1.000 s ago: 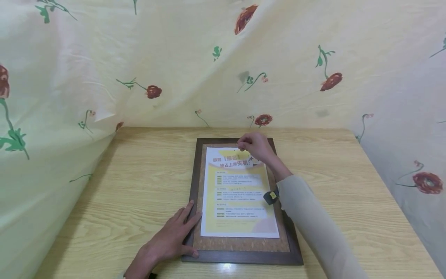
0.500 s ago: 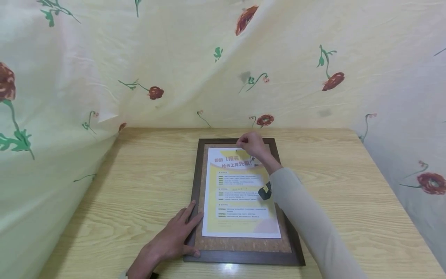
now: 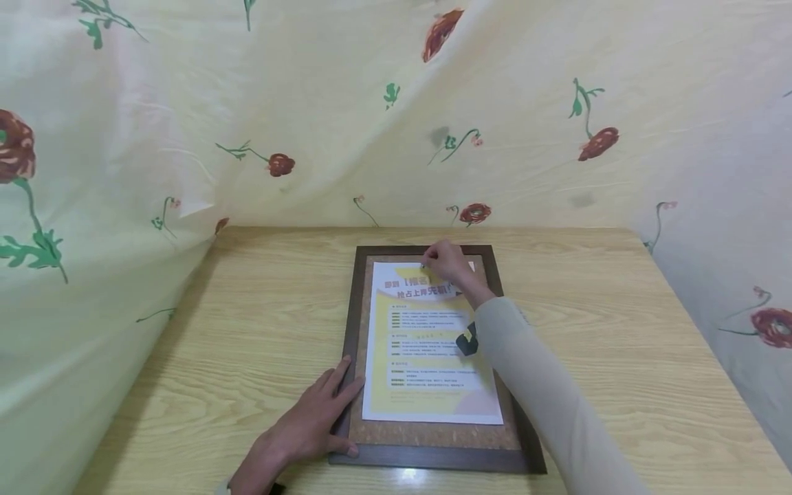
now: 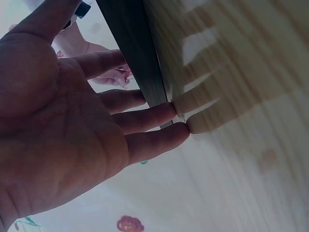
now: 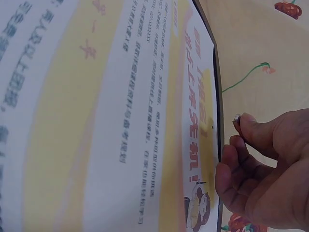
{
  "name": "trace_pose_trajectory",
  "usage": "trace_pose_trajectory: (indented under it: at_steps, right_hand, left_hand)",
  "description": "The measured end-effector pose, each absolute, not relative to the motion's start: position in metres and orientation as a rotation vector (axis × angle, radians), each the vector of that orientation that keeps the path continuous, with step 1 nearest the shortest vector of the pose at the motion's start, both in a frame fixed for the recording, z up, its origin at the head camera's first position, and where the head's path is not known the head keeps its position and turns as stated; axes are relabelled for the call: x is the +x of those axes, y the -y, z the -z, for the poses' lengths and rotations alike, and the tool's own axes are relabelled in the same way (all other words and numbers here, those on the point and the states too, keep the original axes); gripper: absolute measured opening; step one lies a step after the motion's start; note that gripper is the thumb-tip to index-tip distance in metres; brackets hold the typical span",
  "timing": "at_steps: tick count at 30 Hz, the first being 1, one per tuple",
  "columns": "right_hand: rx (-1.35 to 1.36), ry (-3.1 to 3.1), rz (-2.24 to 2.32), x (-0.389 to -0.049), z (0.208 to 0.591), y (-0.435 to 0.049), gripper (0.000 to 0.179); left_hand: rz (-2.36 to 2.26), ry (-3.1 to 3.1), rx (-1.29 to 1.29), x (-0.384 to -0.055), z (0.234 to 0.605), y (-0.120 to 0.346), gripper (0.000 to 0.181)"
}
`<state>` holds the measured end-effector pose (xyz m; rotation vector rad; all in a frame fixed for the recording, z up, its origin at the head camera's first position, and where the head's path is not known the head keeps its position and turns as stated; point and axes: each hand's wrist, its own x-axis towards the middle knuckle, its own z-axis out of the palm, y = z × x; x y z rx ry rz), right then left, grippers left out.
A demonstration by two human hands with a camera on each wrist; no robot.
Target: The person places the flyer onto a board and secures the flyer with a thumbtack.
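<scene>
A dark-framed cork board (image 3: 433, 434) lies on the wooden table, bearing a yellow and white printed sheet (image 3: 427, 405). My left hand (image 3: 303, 419) rests at the board's lower left corner, fingers straight over the left frame bar and thumb on the bottom bar. In the left wrist view its fingertips reach past the frame (image 4: 133, 53) to the table. Over the sheet's top edge, my right hand (image 3: 448, 262) pinches a small shiny thumbtack (image 5: 236, 118) between thumb and finger. A dark dot (image 5: 212, 127) marks the sheet near its top edge, close to the thumbtack.
A floral cloth (image 3: 334, 124) hangs behind the wooden table (image 3: 278, 289) and along both its sides. A black strap piece (image 3: 467, 339) at my right wrist hangs over the sheet's right half.
My right hand and forearm have shifted slightly left over the top of the sheet, and the fingertips have come closer to it. My left hand keeps its place on the board.
</scene>
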<state>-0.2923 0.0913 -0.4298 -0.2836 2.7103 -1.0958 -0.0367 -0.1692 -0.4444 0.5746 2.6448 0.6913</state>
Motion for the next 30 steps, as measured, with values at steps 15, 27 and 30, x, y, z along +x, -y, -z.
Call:
trace_pose_trajectory:
  at_steps: [15,27,30]
  right_hand:
    - [-0.163,-2.73,0.998,-0.294,0.44,-0.087,0.019]
    - [-0.124,-2.774,0.964,-0.293,0.444,-0.085,0.016]
    - [-0.116,-2.784,0.965,-0.293,0.445,-0.085,0.015]
  left_hand:
    - [-0.689,-2.651,0.574,-0.036,0.447,0.171,0.108]
    - [-0.677,-2.665,0.599,-0.035,0.446,0.171,0.108]
    - [-0.674,-2.665,0.6,-0.035,0.445,0.171,0.108]
